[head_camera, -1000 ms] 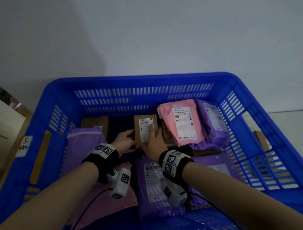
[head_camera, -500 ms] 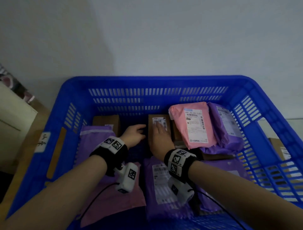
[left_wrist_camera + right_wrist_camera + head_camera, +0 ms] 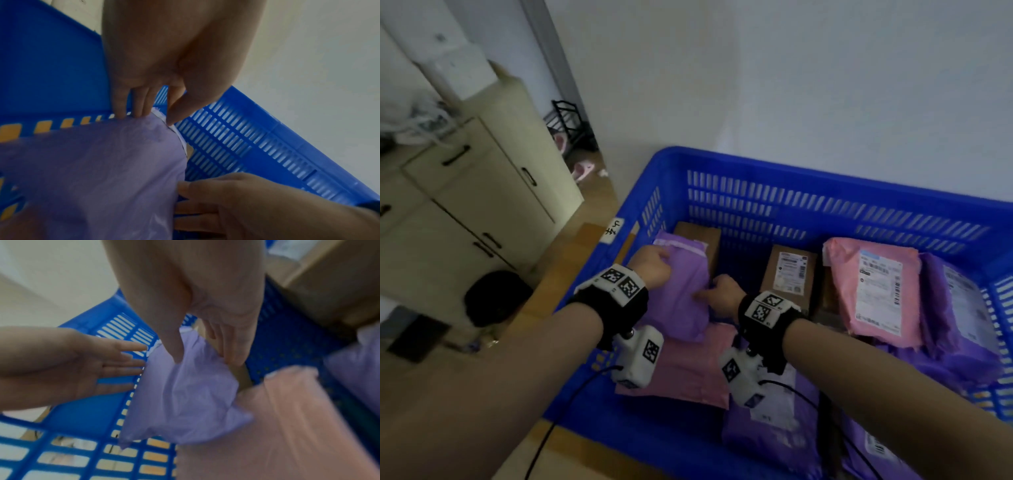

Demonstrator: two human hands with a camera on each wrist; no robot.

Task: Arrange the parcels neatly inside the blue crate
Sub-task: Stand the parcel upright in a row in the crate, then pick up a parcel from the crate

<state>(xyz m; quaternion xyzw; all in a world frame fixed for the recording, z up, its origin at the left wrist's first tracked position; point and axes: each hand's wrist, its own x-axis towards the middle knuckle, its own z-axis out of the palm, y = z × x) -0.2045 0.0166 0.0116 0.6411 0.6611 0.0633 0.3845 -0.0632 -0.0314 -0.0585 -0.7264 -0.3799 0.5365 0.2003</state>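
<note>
Inside the blue crate (image 3: pixel 756 164), a plain purple parcel (image 3: pixel 681 294) lies at the left over a pink parcel (image 3: pixel 688 370) and a brown box (image 3: pixel 705 236). My left hand (image 3: pixel 654 260) touches the purple parcel's far left corner with straight fingers (image 3: pixel 123 112). My right hand (image 3: pixel 717 289) grips the parcel's right edge, with the thumb (image 3: pixel 176 353) on top and the fingers down the side. A labelled brown box (image 3: pixel 789 274) stands in the middle. A labelled pink parcel (image 3: pixel 873 287) and a purple one (image 3: pixel 959 308) lie at the right.
Another labelled purple parcel (image 3: pixel 774 421) lies in the crate's near part under my right forearm. A cream cabinet (image 3: pixel 482 192) stands to the left of the crate and a dark round object (image 3: pixel 496 294) lies below it. A white wall rises behind the crate.
Both hands have left the labelled brown box and moved left onto the plain purple parcel. The head view has swung left, bringing the cabinet into sight.
</note>
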